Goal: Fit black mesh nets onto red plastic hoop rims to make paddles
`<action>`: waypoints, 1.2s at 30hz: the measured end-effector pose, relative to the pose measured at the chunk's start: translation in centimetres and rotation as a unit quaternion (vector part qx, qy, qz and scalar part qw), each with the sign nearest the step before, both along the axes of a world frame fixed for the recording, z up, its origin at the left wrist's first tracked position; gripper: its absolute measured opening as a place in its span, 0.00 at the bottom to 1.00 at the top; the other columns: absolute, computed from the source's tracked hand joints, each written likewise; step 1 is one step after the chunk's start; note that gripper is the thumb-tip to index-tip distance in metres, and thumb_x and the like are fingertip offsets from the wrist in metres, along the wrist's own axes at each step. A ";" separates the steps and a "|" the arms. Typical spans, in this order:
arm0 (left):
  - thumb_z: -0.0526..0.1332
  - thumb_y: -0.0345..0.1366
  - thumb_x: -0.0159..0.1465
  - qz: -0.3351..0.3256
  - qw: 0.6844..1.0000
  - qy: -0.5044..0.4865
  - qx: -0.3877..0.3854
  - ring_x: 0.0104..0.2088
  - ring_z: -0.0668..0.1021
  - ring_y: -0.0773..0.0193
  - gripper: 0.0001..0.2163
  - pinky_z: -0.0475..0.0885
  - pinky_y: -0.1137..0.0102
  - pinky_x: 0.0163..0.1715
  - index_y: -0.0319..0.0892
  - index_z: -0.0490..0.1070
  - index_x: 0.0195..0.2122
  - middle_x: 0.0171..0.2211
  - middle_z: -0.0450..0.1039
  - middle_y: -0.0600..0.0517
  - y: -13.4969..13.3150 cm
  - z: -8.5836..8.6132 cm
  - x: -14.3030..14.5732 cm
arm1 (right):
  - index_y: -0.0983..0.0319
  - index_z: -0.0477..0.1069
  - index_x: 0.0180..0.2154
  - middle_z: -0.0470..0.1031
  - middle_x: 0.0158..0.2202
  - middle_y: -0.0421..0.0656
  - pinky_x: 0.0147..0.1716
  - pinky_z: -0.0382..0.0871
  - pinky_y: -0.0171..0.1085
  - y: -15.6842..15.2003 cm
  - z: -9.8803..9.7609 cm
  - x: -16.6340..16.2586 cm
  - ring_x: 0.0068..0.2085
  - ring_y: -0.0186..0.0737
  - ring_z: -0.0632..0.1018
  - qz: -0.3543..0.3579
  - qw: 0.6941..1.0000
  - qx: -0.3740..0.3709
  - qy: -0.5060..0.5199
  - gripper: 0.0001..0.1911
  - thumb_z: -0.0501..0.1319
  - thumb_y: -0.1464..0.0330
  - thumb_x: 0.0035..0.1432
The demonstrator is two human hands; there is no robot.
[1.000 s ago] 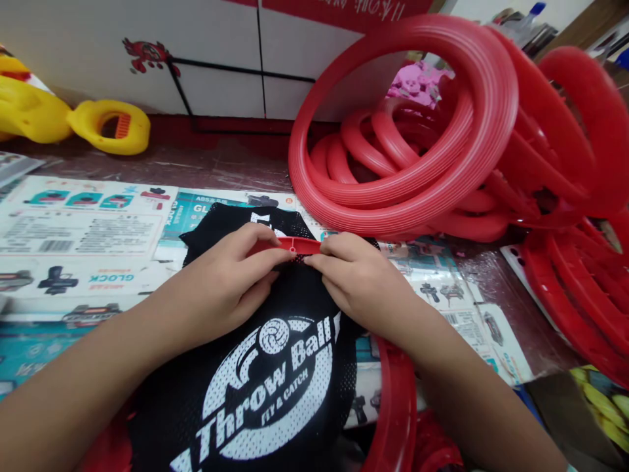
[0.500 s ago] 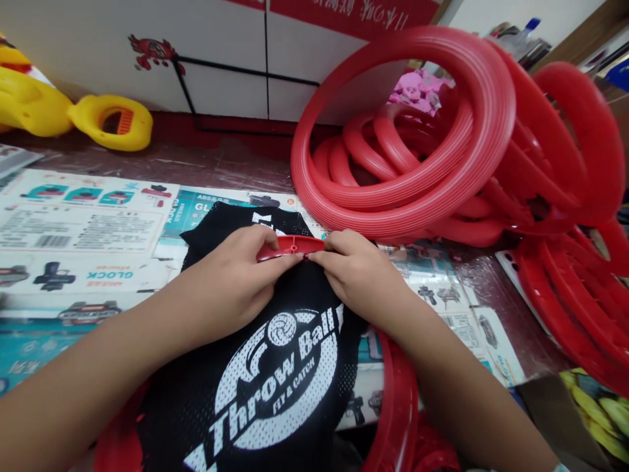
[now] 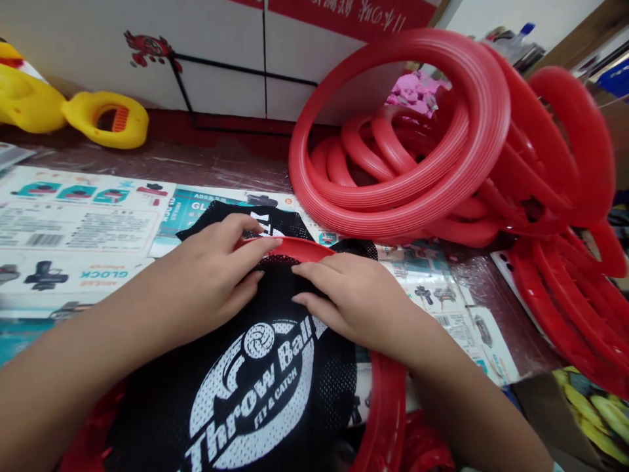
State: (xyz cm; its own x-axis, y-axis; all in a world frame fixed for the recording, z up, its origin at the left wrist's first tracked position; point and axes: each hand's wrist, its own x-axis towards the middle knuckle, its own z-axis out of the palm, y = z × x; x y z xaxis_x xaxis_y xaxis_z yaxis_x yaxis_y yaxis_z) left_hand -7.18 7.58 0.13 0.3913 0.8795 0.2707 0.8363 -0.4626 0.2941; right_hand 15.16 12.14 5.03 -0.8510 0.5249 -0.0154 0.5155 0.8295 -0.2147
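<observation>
the black mesh [image 3: 334,373] spreads toward six o'clock, probably light and limp; the red ring [image 3: 307,250] beneath seems stiff, smooth, best held at its twelve o'clock rim, where my left fingers [image 3: 248,254] pinch it; my right fingers [image 3: 319,278] touch the mesh, grip unclear

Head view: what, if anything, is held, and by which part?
The left grip seems to pinch the red strip by its visible left end. The right grip lies on the black mesh; whether it also holds the strip cannot be told.
</observation>
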 end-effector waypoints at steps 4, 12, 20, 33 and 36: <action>0.50 0.31 0.67 -0.004 1.000 -0.006 0.017 0.54 0.70 0.46 0.18 0.70 0.51 0.53 0.32 0.64 0.56 0.54 0.63 0.36 0.4 -0.2 0.8 | 0.66 0.73 0.46 0.79 0.36 0.48 0.35 0.66 0.39 -0.3 -0.5 -0.2 0.37 0.44 0.77 0.005 0.999 0.035 -0.007 0.11 0.58 0.69 0.64; 0.49 0.24 0.66 -0.077 0.996 -0.039 0.038 0.52 0.71 0.51 0.18 0.73 0.55 0.49 0.36 0.64 0.56 0.54 0.62 0.38 0.7 -0.5 0.9 | 0.68 0.78 0.40 0.76 0.33 0.47 0.38 0.68 0.36 1.6 -0.8 0.5 0.37 0.39 0.74 -0.012 0.991 0.005 0.130 0.15 0.53 0.77 0.59; 0.50 0.24 0.64 -0.086 0.993 -0.025 0.079 0.51 0.72 0.44 0.18 0.76 0.51 0.44 0.33 0.68 0.55 0.51 0.63 0.35 0.8 -0.9 1.1 | 0.69 0.79 0.39 0.74 0.31 0.47 0.36 0.68 0.36 2.8 -1.5 1.0 0.34 0.38 0.73 -0.027 0.991 0.013 0.130 0.15 0.54 0.77 0.59; 0.51 0.24 0.65 -0.087 0.992 -0.012 0.094 0.48 0.72 0.47 0.19 0.75 0.54 0.42 0.36 0.69 0.56 0.49 0.63 0.36 1.0 -1.6 1.0 | 0.67 0.80 0.41 0.74 0.31 0.47 0.37 0.66 0.35 3.0 -1.5 0.7 0.35 0.38 0.73 -0.063 0.995 -0.013 0.077 0.15 0.55 0.77 0.59; 0.50 0.25 0.65 -0.084 0.992 -0.008 0.099 0.46 0.73 0.48 0.19 0.75 0.54 0.41 0.36 0.69 0.56 0.47 0.63 0.37 0.9 -1.5 1.2 | 0.67 0.79 0.41 0.74 0.31 0.47 0.37 0.66 0.36 3.0 -1.4 0.7 0.35 0.39 0.73 -0.063 0.996 -0.012 0.067 0.15 0.55 0.77 0.59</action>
